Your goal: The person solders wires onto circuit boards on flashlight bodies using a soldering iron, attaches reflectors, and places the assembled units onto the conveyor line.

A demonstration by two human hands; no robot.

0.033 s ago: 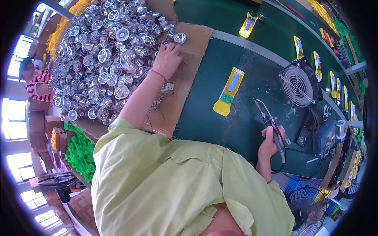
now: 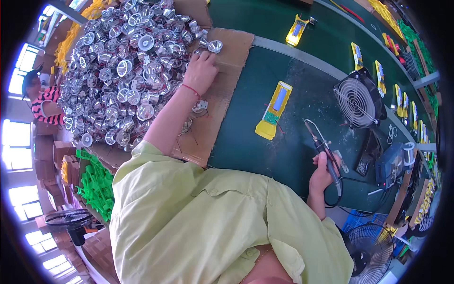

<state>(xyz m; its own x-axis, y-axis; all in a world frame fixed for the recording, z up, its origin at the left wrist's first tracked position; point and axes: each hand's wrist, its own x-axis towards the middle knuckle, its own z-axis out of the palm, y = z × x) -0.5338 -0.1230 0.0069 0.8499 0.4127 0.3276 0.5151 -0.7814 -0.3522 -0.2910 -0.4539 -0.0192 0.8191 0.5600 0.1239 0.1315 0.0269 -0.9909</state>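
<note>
My left hand [image 2: 201, 75] reaches to the right edge of a big pile of silver lamp reflectors [image 2: 124, 68] with thin wires. Its fingers are curled down, their tips partly hidden. One reflector cup [image 2: 214, 46] lies just beyond the fingertips, on cardboard [image 2: 231, 57]. Whatever the fingers hold, if anything, cannot be made out. In my right hand [image 2: 322, 174], a soldering iron [image 2: 326, 154] is gripped, its tip pointing up and left, with a thin bent metal tube alongside. Between the hands, a yellow flashlight housing [image 2: 274, 111] with a green circuit board and battery lies on the dark green bench.
A black fan [image 2: 357, 100] with a round metal guard stands at the right, near a blue soldering station [image 2: 390, 163] and solder spool [image 2: 409, 154]. Several yellow housings [image 2: 358, 56] line the far strip. Green plastic parts [image 2: 97, 184] fill a box at left; another person [image 2: 45, 102] is beyond.
</note>
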